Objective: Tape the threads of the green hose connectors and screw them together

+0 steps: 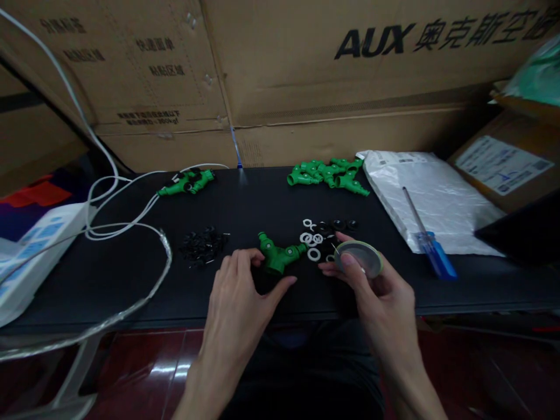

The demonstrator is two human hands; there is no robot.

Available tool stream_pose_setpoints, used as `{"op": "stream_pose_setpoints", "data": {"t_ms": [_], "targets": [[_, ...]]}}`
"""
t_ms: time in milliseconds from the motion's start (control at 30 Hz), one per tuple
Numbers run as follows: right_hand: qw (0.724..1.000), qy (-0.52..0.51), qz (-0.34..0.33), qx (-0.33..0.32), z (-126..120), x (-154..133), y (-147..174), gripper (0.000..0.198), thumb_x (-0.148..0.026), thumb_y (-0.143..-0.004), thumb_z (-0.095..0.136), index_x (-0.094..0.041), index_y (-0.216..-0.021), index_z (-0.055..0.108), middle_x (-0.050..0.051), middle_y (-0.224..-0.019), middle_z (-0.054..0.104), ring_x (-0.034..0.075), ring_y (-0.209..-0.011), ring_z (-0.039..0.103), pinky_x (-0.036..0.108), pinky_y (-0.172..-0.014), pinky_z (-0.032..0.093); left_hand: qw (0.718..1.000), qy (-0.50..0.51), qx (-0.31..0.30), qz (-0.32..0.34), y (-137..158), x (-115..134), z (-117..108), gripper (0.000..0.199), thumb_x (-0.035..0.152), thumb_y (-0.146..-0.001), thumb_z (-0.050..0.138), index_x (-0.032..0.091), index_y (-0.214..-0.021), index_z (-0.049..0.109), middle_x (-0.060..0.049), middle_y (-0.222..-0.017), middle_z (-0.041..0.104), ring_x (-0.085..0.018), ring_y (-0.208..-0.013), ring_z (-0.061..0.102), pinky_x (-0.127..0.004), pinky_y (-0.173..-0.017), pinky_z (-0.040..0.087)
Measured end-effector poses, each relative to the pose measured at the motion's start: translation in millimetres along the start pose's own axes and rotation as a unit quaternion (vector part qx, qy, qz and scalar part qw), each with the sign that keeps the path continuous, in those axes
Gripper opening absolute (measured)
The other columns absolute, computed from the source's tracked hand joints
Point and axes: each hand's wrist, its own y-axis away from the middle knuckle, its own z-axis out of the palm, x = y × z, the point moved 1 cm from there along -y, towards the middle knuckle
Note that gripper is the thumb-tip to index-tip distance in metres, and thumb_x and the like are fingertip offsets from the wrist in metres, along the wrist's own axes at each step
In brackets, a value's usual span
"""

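My left hand (236, 297) rests beside a green Y-shaped hose connector (276, 259), its curled fingertips at the connector's left side. The thumb stands apart below it, leaving the hand open. In my right hand (387, 294) is a round grey disc with a pale green rim (365, 258), held between thumb and fingers. A thin pin-like tip shows at its left; what it belongs to is unclear. Between the hands lie several white ring washers (314, 254). Black round caps (338, 225) sit just behind them, partly hidden by my right fingers.
Small black parts (203, 246) lie piled at left. More green connectors (326, 174) are heaped at the back; another green group (188, 181) sits near white cables (126, 224). A blue screwdriver (437, 256) leans on a white mailing bag (437, 186). Cardboard (306, 70) walls the back.
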Motion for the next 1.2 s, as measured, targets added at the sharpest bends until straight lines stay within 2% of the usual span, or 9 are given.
{"op": "stream_pose_setpoints", "data": {"t_ms": [133, 267, 333, 433, 567, 667, 800, 1000, 1200], "targets": [[0.999, 0.016, -0.027, 0.015, -5, 3, 4, 0.031, -0.043, -0.094, 0.072, -0.024, -0.119, 0.073, 0.003, -0.102, 0.077, 0.015, -0.08, 0.073, 0.028, -0.077, 0.06, 1.0, -0.012, 0.021, -0.004, -4, -4, 0, 0.027, 0.034, -0.086, 0.079, 0.021, -0.102, 0.062, -0.003, -0.093, 0.066, -0.024, -0.084, 0.063, -0.039, -0.075, 0.054], [0.999, 0.013, -0.041, 0.012, -8, 4, 11, 0.02, -0.038, -0.096, 0.071, -0.023, -0.108, 0.074, 0.001, -0.084, 0.076, 0.014, -0.078, 0.071, 0.027, -0.078, 0.057, 0.997, 0.055, 0.048, -0.031, -8, -10, -10, 0.024, 0.03, -0.088, 0.078, 0.021, -0.107, 0.066, -0.002, -0.098, 0.067, -0.018, -0.078, 0.064, -0.034, -0.072, 0.056], [0.999, 0.009, -0.044, -0.005, -7, 1, 14, 0.015, -0.036, -0.096, 0.07, -0.022, -0.102, 0.074, 0.001, -0.085, 0.076, 0.014, -0.077, 0.071, 0.026, -0.075, 0.057, 0.991, 0.105, 0.071, -0.038, -10, -11, -17, 0.024, 0.028, -0.088, 0.078, 0.021, -0.109, 0.067, -0.003, -0.105, 0.066, -0.017, -0.082, 0.065, -0.033, -0.075, 0.058], [0.998, -0.013, -0.035, -0.058, -1, -7, 17, 0.014, -0.034, -0.097, 0.07, -0.021, -0.095, 0.073, 0.001, -0.079, 0.074, 0.012, -0.068, 0.07, 0.023, -0.064, 0.057, 0.98, 0.171, 0.096, -0.023, -12, -11, -25, 0.026, 0.025, -0.089, 0.076, 0.023, -0.113, 0.066, -0.004, -0.117, 0.065, -0.019, -0.102, 0.066, -0.032, -0.082, 0.06], [0.984, -0.064, 0.027, -0.162, 14, -21, 16, 0.018, -0.037, -0.095, 0.072, -0.019, -0.093, 0.072, 0.001, -0.073, 0.073, 0.01, -0.055, 0.068, 0.019, -0.052, 0.057, 0.972, 0.223, 0.074, 0.002, -9, -13, -26, 0.033, 0.021, -0.092, 0.073, 0.027, -0.123, 0.063, -0.004, -0.129, 0.065, -0.021, -0.123, 0.062, -0.033, -0.094, 0.06], [0.969, -0.077, 0.077, -0.22, 23, -28, 15, 0.022, -0.038, -0.093, 0.074, -0.017, -0.091, 0.071, 0.001, -0.072, 0.074, 0.011, -0.054, 0.068, 0.018, -0.052, 0.058, 0.958, 0.286, 0.034, -0.011, -1, -16, -20, 0.038, 0.019, -0.094, 0.07, 0.029, -0.128, 0.057, -0.004, -0.14, 0.063, -0.019, -0.118, 0.068, -0.031, -0.09, 0.063], [0.962, -0.054, 0.082, -0.253, 28, -35, 13, 0.023, -0.038, -0.093, 0.072, -0.017, -0.087, 0.07, 0.001, -0.071, 0.073, 0.011, -0.056, 0.069, 0.019, -0.054, 0.059, 0.932, 0.361, 0.003, -0.031, 8, -17, -12, 0.039, 0.015, -0.095, 0.067, 0.03, -0.128, 0.051, -0.006, -0.144, 0.061, -0.018, -0.11, 0.073, -0.031, -0.088, 0.065], [0.966, 0.014, 0.048, -0.255, 32, -40, 6, 0.022, -0.039, -0.089, 0.074, -0.019, -0.082, 0.07, 0.0, -0.066, 0.069, 0.011, -0.051, 0.066, 0.018, -0.049, 0.055, 0.939, 0.344, 0.011, -0.001, 8, -21, -13, 0.036, 0.013, -0.09, 0.072, 0.028, -0.121, 0.06, -0.004, -0.133, 0.066, -0.02, -0.122, 0.066, -0.032, -0.097, 0.06], [0.958, 0.079, 0.031, -0.274, 35, -42, 2, 0.024, -0.042, -0.09, 0.073, -0.02, -0.08, 0.068, -0.002, -0.067, 0.065, 0.009, -0.053, 0.062, 0.017, -0.051, 0.052, 0.957, 0.29, -0.003, 0.013, 8, -23, -16, 0.044, 0.009, -0.087, 0.069, 0.029, -0.126, 0.062, -0.002, -0.127, 0.068, -0.018, -0.117, 0.067, -0.03, -0.098, 0.056]]}}
